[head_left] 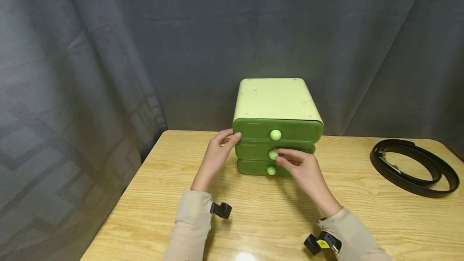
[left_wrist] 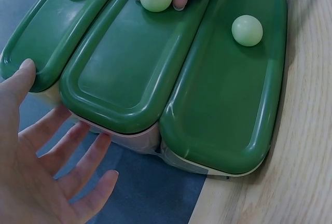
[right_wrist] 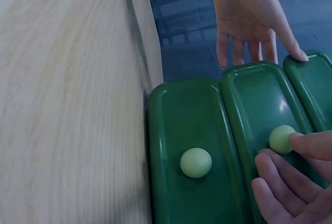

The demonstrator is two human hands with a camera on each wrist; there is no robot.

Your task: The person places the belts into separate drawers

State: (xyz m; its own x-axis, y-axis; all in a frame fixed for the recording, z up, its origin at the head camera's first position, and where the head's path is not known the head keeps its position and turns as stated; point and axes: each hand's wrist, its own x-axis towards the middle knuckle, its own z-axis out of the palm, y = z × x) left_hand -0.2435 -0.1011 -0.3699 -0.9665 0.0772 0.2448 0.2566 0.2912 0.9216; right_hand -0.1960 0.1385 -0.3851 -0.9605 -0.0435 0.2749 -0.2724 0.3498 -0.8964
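A small drawer cabinet point(head_left: 274, 98) with a pale green shell stands on the table. It has three dark green drawer fronts, each with a round pale green knob. My right hand point(head_left: 302, 168) pinches the knob of the middle drawer point(right_wrist: 281, 139) between thumb and fingers. At the cabinet's left side, my left hand point(head_left: 219, 152) rests its thumb on the corner of the top drawer point(left_wrist: 39, 37). Its other fingers extend fairly straight beside the cabinet. Behind the middle front, a strip of pale side shows in the left wrist view. The bottom drawer's knob point(head_left: 271, 170) is untouched.
A coiled black belt point(head_left: 413, 168) with a metal buckle lies on the wooden table point(head_left: 253, 220) at the right. A dark grey curtain point(head_left: 203, 43) hangs behind and to the left of the table. Both wrists carry small black cameras.
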